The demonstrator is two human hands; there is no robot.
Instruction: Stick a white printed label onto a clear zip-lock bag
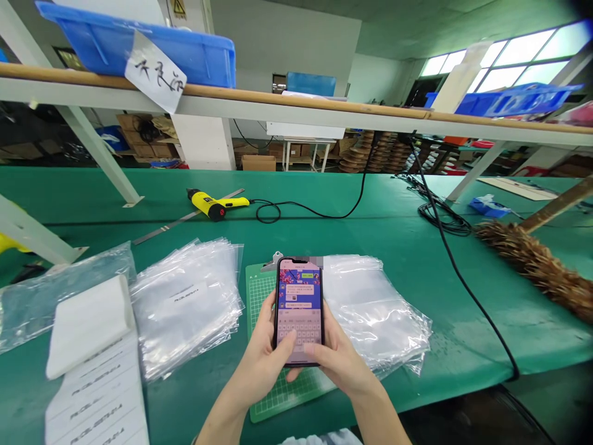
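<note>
I hold a smartphone (299,309) upright in both hands above the green cutting mat (259,296). Its lit screen shows a chat and a keyboard. My left hand (262,358) wraps the phone's left edge, and its thumb rests on the keyboard. My right hand (340,361) grips the right edge and bottom, with its thumb across the lower screen. A stack of clear plastic bags (375,309) lies just right of the phone. Another stack with a label (188,300) lies to the left.
White label sheets (97,389) and a white pad (88,321) lie at front left. A yellow corded tool (213,204) and a metal ruler (157,228) lie further back. A black cable (463,278) crosses the green table. A feather duster (532,259) lies at right. Blue bins (139,43) sit on the overhead shelf.
</note>
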